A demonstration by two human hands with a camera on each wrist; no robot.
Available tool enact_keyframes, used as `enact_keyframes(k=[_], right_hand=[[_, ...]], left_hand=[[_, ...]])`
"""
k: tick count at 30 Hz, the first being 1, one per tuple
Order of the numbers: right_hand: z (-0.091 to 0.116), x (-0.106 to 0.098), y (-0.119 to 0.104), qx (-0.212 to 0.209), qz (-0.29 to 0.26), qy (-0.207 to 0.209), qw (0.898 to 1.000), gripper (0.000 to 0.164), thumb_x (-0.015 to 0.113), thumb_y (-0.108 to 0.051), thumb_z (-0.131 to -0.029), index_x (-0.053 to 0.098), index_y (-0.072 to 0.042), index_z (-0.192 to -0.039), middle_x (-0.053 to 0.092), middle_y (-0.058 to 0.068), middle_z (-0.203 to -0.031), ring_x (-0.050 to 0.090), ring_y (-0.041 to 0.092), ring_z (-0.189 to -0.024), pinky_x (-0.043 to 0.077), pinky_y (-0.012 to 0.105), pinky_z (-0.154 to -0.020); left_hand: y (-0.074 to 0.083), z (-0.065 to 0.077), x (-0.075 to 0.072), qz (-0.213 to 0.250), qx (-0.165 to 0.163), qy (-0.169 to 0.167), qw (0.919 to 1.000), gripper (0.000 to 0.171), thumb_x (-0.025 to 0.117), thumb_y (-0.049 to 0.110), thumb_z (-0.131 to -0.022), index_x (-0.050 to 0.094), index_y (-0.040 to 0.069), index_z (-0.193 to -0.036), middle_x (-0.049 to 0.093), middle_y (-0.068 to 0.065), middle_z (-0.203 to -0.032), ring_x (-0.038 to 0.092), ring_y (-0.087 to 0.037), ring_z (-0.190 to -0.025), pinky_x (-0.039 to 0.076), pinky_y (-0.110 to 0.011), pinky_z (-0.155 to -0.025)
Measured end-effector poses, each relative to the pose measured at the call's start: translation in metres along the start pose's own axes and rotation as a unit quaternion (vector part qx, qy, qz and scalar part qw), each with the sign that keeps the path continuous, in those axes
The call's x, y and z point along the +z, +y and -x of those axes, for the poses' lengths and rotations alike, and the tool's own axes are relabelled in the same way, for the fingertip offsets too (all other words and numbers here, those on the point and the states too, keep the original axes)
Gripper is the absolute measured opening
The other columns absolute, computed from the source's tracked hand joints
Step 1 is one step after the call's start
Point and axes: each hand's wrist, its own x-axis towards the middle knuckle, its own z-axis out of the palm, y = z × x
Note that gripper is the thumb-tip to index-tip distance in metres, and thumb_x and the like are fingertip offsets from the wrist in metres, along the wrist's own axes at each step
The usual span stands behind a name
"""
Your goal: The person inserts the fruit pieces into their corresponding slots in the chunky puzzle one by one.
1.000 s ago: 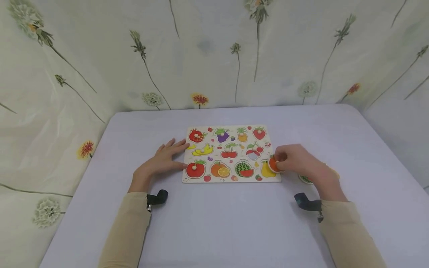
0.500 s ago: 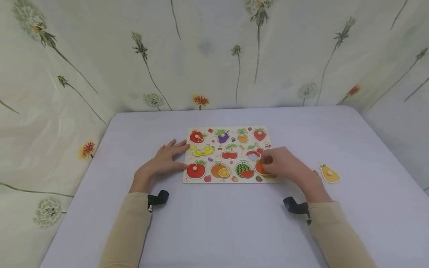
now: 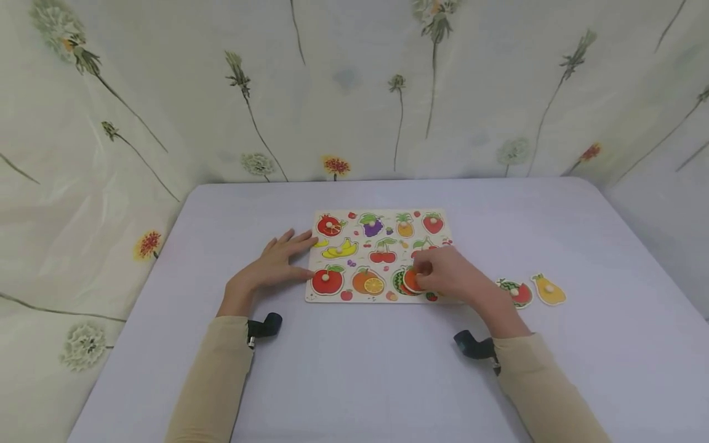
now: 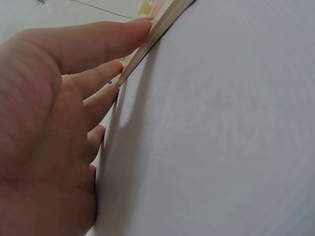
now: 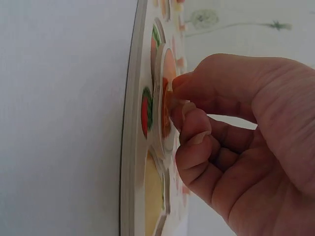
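Note:
A wooden fruit puzzle board [image 3: 365, 299] lies on the table. My left hand [image 3: 274, 264] has its fingers spread, the fingertips and thumb touching the board's left edge; in the left wrist view the fingertips [image 4: 140, 29] meet that edge. My right hand [image 3: 451, 271] pinches an orange puzzle piece [image 3: 411, 280] by its small knob. This piece overlaps the printed watermelon in the bottom row. From the right wrist, the orange piece stands close over the board's face, thumb and fingertips around its knob. The right hand hides the board's lower right corner.
To the right of the board, a watermelon piece [image 3: 520, 294] and a pear piece [image 3: 548, 289] lie side by side, knobs up. Several knobbed fruits sit in the upper rows, such as the strawberry [image 3: 429, 226]. A flowered curtain [image 3: 365, 111] hangs behind the table.
My right hand has carried the orange piece leftward, from over the pear picture to over the watermelon picture. The loose watermelon piece has come into sight beside the wrist. The left hand stays put.

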Motion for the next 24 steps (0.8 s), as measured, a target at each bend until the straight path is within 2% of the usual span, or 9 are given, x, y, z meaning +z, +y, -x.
enact_keyframes(k=[7, 13, 16, 24], right_hand=[[-0.008, 0.005, -0.019, -0.032, -0.01, 0.004, 0.999, 0.007, 0.063, -0.014, -0.084, 0.067, -0.02, -0.085, 0.063, -0.002, -0.078, 0.056, 0.017, -0.077, 0.046, 0.029, -0.06], [-0.014, 0.009, -0.038, -0.028, -0.035, -0.005, 0.999, 0.006, 0.066, -0.016, -0.084, 0.065, -0.021, -0.088, 0.062, -0.001, -0.078, 0.056, 0.018, -0.076, 0.046, 0.028, -0.058], [-0.017, 0.013, -0.043, -0.035, -0.04, -0.008, 0.999, 0.006, 0.066, -0.014, -0.084, 0.066, -0.018, -0.089, 0.063, -0.001, -0.08, 0.055, 0.018, -0.077, 0.044, 0.028, -0.061], [-0.024, 0.023, -0.053, -0.041, -0.051, -0.001, 0.998, 0.009, 0.066, -0.012, -0.083, 0.07, -0.019, -0.088, 0.064, -0.001, -0.084, 0.056, 0.018, -0.078, 0.046, 0.028, -0.062]], left_hand=[[-0.003, -0.001, 0.001, 0.003, -0.003, 0.003, 1.0, 0.081, 0.07, 0.044, -0.084, 0.033, 0.032, -0.155, 0.02, 0.008, -0.167, -0.002, -0.026, -0.158, -0.003, -0.053, -0.127], [-0.002, -0.001, 0.001, 0.008, -0.001, 0.004, 1.0, 0.08, 0.07, 0.044, -0.085, 0.034, 0.031, -0.155, 0.021, 0.008, -0.167, -0.002, -0.025, -0.158, -0.004, -0.053, -0.127], [-0.001, -0.002, 0.001, 0.007, 0.004, 0.003, 1.0, 0.08, 0.07, 0.044, -0.085, 0.035, 0.031, -0.155, 0.021, 0.007, -0.167, -0.002, -0.026, -0.158, -0.003, -0.053, -0.127], [-0.003, -0.002, 0.002, -0.002, 0.0, 0.002, 1.0, 0.08, 0.07, 0.043, -0.084, 0.034, 0.032, -0.155, 0.021, 0.007, -0.167, -0.002, -0.026, -0.158, -0.002, -0.053, -0.127]])
